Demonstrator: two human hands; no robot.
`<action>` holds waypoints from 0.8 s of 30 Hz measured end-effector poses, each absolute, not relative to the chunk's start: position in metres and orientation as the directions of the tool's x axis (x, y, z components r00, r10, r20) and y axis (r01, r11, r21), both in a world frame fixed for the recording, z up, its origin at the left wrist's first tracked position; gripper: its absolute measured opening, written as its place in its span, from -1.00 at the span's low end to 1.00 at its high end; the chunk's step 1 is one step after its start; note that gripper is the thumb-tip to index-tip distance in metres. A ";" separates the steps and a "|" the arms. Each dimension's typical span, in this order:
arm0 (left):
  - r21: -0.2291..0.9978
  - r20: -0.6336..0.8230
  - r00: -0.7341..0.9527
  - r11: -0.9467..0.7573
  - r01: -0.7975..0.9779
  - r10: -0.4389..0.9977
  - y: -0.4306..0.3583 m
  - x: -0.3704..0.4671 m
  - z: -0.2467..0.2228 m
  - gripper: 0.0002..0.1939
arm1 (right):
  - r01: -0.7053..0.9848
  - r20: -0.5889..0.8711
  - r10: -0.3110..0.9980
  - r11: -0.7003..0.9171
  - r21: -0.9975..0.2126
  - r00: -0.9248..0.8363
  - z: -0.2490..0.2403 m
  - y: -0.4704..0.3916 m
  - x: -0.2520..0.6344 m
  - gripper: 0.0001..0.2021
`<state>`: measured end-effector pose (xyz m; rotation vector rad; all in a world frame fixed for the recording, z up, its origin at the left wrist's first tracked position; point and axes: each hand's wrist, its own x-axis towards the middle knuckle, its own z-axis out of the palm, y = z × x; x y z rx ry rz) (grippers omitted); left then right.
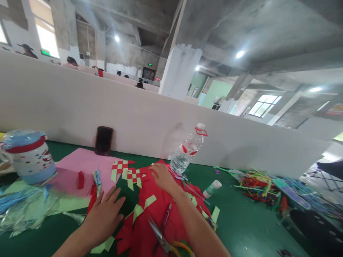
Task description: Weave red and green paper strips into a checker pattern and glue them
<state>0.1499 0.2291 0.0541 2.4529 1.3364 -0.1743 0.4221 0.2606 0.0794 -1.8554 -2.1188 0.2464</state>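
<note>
My left hand (107, 210) lies palm down over the green table, its fingers spread and holding nothing. By its fingertips is a tassel of red and pale blue strands (97, 182). Farther right, my right hand (163, 176) rests on red paper (150, 228) with fingers stretched out; I see nothing held in it. Left of that hand sit two woven checks of red and pale green paper strips (120, 167). Scissors with orange handles (160, 235) lie partly open on the red paper, below my right forearm, beside a slim dark tool (166, 216).
A tilted water bottle (187, 150) and a glue stick (212, 189) stand at the right. Farther right is a heap of colourful strands (268, 189). At left are a blue-lidded jug (28, 157), pink paper (69, 167) and a phone (104, 141) against the white partition (128, 110).
</note>
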 end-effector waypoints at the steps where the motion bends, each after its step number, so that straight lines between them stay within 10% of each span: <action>1: 0.245 -0.278 0.558 -0.504 0.828 0.782 0.222 0.151 0.058 -0.36 | 0.929 0.125 0.986 0.148 -0.340 -0.111 0.081 0.248 0.424 -0.64; 9: 0.471 -0.318 0.670 -0.501 0.726 0.671 0.169 0.141 0.061 -0.18 | 0.895 0.078 0.976 0.219 -0.389 -0.205 0.082 0.153 0.412 -0.62; 24: 0.277 0.016 0.466 -0.451 0.848 0.885 0.321 0.150 0.028 -0.51 | 0.945 -0.077 0.981 0.148 -0.292 -0.177 0.048 0.224 0.337 -0.48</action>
